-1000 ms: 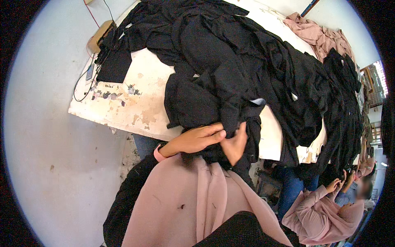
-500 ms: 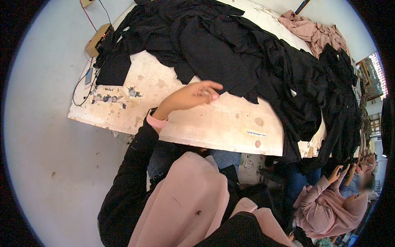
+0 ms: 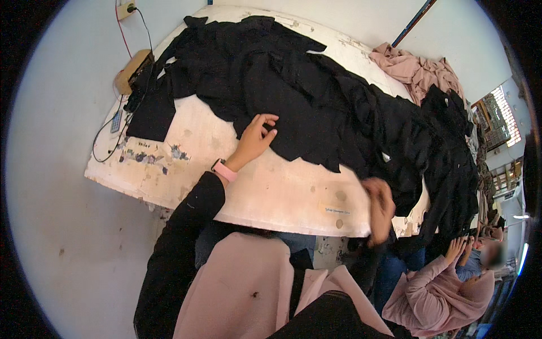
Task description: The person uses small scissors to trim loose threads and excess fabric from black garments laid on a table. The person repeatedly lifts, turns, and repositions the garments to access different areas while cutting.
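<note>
Dark black cloth pieces (image 3: 288, 101) lie in a long, rumpled heap across the white table. My left hand (image 3: 257, 137), with a pink band at its wrist, hovers over or rests on the heap's near edge. Its fingers are loosely bent, thumb apart, and nothing shows in it. Farther right, my right hand (image 3: 381, 206) is over the table's front edge beside hanging black cloth. Motion smears its fingers, so what they hold, if anything, cannot be made out. A small white tag (image 3: 385, 157) shows on the cloth near it.
The worn table (image 3: 271, 203) carries stains and stickers. At its left end are a box with cables (image 3: 134, 72) and a small keypad-like device (image 3: 116, 122). Pink cloth (image 3: 418, 70) is bunched at the far right. A person in pink (image 3: 440, 296) sits at the right.
My right hand has come into view at the table's right front. My left hand has shifted left and turned its fingers more upward. The whole view has tilted slightly.
</note>
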A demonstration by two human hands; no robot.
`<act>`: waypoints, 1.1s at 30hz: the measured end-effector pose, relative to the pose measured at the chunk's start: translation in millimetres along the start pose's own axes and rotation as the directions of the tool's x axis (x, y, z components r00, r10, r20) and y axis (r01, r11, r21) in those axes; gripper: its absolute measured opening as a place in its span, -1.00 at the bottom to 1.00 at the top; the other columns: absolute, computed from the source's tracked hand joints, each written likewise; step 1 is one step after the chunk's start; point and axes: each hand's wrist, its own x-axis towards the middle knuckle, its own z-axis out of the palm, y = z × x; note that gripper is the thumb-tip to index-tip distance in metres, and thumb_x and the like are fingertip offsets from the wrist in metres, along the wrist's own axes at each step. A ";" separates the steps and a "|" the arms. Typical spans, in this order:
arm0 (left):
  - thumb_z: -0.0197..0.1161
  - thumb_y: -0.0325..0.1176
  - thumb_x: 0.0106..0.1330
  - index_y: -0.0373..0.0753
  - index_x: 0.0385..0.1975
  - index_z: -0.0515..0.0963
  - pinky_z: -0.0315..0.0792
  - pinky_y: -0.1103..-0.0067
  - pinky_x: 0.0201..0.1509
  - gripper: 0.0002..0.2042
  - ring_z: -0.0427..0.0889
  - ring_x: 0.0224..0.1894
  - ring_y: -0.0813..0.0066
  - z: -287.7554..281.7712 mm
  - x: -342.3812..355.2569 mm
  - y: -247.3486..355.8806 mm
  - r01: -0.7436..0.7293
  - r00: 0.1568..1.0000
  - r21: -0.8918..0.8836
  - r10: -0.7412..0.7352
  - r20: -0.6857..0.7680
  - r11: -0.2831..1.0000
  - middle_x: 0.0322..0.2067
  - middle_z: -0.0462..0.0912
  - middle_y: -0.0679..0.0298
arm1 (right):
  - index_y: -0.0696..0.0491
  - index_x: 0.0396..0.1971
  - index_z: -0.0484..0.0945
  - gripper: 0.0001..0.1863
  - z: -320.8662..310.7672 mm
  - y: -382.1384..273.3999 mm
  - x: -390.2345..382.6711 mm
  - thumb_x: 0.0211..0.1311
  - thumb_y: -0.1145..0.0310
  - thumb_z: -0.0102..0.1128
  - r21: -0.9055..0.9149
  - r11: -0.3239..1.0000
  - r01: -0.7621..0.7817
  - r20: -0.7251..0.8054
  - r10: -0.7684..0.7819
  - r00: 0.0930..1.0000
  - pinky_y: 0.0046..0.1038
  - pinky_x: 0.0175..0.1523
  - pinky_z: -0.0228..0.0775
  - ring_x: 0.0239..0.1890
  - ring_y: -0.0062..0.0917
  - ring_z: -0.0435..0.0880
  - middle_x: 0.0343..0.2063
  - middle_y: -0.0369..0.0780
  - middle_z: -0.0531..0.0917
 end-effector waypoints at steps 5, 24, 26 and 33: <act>0.27 -0.48 0.31 -0.18 0.11 0.47 0.46 0.60 -0.26 -0.63 0.52 -0.40 0.57 -3.4 -1.7 7.3 -0.037 0.999 0.052 0.035 0.030 0.998 -0.09 0.49 0.24 | 0.22 -0.14 0.67 -0.72 137.7 11.9 152.6 0.38 0.29 0.19 -0.196 0.915 0.354 0.219 -0.311 0.925 -0.29 0.19 0.42 0.21 -0.20 0.55 0.37 -0.01 0.33; -0.03 0.55 0.17 -0.32 0.49 -0.01 -0.02 0.31 0.54 0.12 0.13 0.48 0.11 -44.4 25.3 -8.6 0.516 0.834 -0.832 -0.341 0.433 0.206 0.49 0.05 0.06 | 0.14 -0.28 0.67 -0.85 139.5 -154.5 44.5 0.31 0.41 0.17 0.683 0.601 -0.415 0.722 -0.470 0.508 -0.14 0.28 0.39 0.25 -0.16 0.54 0.14 0.11 0.57; -0.03 0.51 0.21 -0.32 0.50 -0.04 -0.04 0.33 0.55 0.09 0.10 0.49 0.13 -40.9 21.6 -7.0 0.521 0.822 -0.831 -0.378 0.426 0.195 0.50 0.00 0.06 | 0.07 -0.32 0.49 -0.68 117.4 -165.0 32.2 0.44 0.09 0.10 0.804 0.288 -0.521 0.586 -0.537 0.607 -0.18 0.13 0.49 0.01 -0.22 0.66 0.07 0.19 0.58; 0.19 0.29 0.24 -0.29 0.49 -0.01 0.03 0.35 0.52 0.00 0.12 0.48 0.10 -41.9 16.0 2.4 0.562 0.800 -0.735 -0.476 0.365 0.380 0.47 0.04 -0.01 | 0.02 -0.35 0.41 -0.58 117.8 -197.4 22.0 0.42 -0.08 0.06 0.820 -0.127 -0.559 0.000 -0.975 0.221 -0.12 -0.12 0.37 -0.11 0.03 0.51 0.13 0.37 0.35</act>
